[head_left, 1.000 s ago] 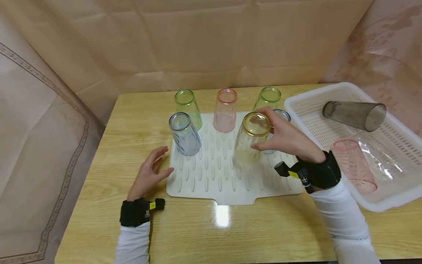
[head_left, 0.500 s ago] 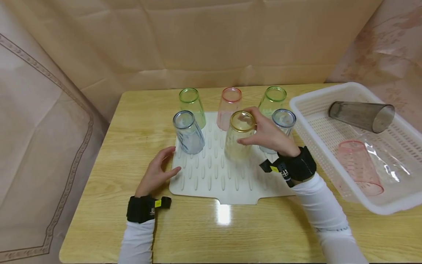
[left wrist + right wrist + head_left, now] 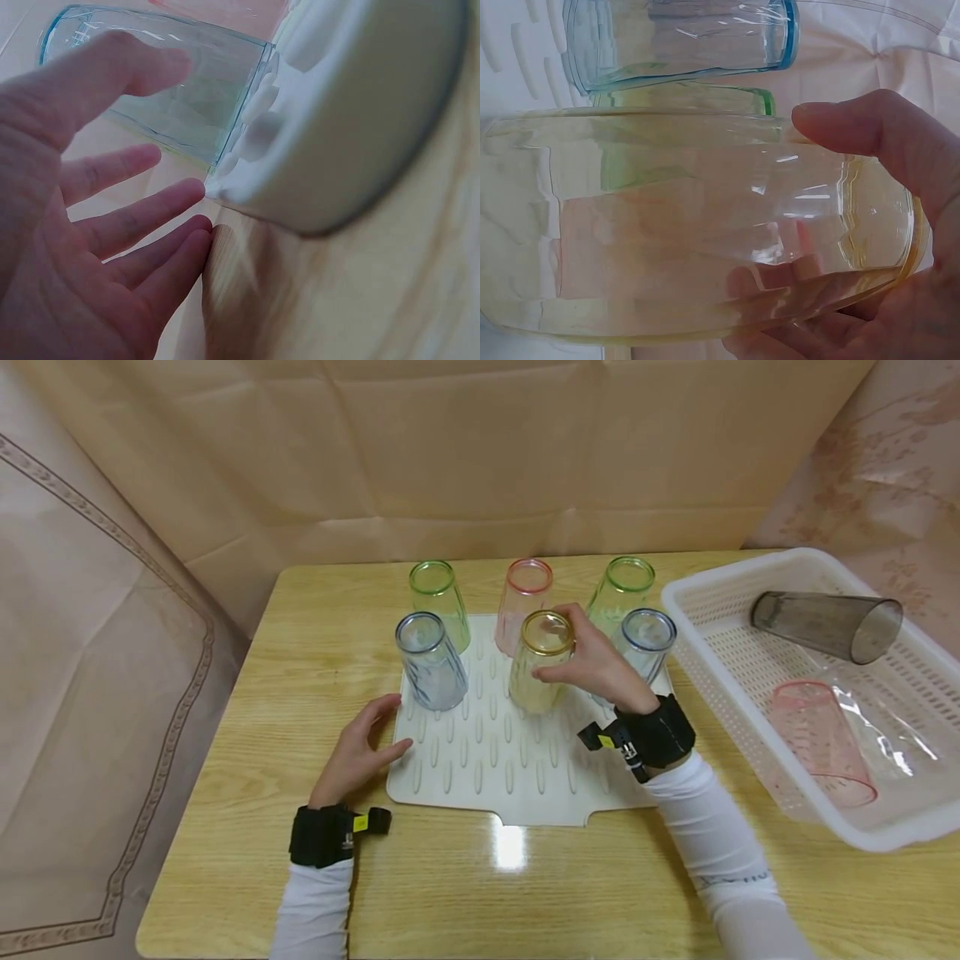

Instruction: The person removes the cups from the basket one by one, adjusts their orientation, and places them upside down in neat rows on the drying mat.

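Observation:
A yellow drinking glass (image 3: pixel 536 681) stands upside down over the middle of the white ridged mat (image 3: pixel 480 777). My right hand (image 3: pixel 596 664) grips it near its upturned base, thumb on the near side and fingers behind, as the right wrist view also shows. At the mat's left edge my left hand (image 3: pixel 356 756) holds nothing, its fingers spread and thumb apart. Closest to it is an upturned blue glass (image 3: pixel 435 672). Another blue glass (image 3: pixel 647 639) is partly hidden behind my right hand. Along the back stand a green glass (image 3: pixel 442 602), a pink glass (image 3: pixel 522 602) and a second green glass (image 3: pixel 622 597).
To the right, a white perforated basket (image 3: pixel 720 710) sits on the wooden table (image 3: pixel 300 635). In it lie a grey glass (image 3: pixel 817 622), a pink glass (image 3: pixel 821 743) and a clear shiny item (image 3: pixel 892 727). A beige cloth (image 3: pixel 450 460) hangs behind the table.
My right hand has carried the yellow glass leftward and down toward the mat, away from the right blue glass. My left hand stays beside the mat's left edge.

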`<state>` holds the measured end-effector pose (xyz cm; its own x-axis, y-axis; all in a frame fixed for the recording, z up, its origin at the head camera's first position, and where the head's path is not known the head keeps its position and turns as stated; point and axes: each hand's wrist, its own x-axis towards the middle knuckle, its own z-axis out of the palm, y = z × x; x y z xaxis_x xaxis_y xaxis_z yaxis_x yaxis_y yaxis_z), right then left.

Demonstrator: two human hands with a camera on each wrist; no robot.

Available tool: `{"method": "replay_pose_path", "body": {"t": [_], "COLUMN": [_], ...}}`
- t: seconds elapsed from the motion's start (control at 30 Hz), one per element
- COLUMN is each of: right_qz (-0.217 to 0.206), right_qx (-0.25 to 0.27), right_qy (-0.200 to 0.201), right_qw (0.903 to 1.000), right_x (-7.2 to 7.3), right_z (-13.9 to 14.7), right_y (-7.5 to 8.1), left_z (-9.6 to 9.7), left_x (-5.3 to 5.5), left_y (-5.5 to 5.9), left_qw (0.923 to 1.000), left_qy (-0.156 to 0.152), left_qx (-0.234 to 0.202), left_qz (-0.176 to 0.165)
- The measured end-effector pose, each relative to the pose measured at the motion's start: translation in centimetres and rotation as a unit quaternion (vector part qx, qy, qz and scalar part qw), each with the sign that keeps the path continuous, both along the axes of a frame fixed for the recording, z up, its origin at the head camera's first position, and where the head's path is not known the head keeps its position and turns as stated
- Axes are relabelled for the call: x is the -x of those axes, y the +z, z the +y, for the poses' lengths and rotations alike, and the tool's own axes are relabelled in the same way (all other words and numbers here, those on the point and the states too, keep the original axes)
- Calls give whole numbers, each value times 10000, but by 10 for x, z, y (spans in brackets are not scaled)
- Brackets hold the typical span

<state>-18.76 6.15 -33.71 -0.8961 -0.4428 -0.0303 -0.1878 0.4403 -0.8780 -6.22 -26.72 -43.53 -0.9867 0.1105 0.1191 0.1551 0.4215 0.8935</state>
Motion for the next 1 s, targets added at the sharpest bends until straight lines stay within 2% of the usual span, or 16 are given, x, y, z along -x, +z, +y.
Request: {"method": "replay_pose_path", "body": {"t": [0.13,0.3,0.57,0.67,0.83,0.9,1.0], "right_qz": [63,187,122,82,97,91,40], "right_qx": [61,56,94,61,11,14,82], "right_qy": [-19,-11,13,21,50,57,69], "right_qw": [10000,9998,9999,9999,9999,9999,9999], "right_x": [0,-1,-2,-2,-1,-1,0], "right_z": [-3,-7,-13,-13,-13,-13,-14], "right_y": [-2,-4,-5,-6,-8,-9,-10], "left_z": [0,-1,1,5,13,12,7], "left_x": [0,0,0,-3,-8,-7,-4], "left_y": [1,0,1,7,27,25,12], "left_qw": [9999,9996,9994,9993,9990,9990,9990], "left_qy": [18,4,36,28,-36,-43,-9], "left_qx": [132,289,334,374,428,433,447], "left_qz": [-69,5,-23,-8,79,83,20]}}
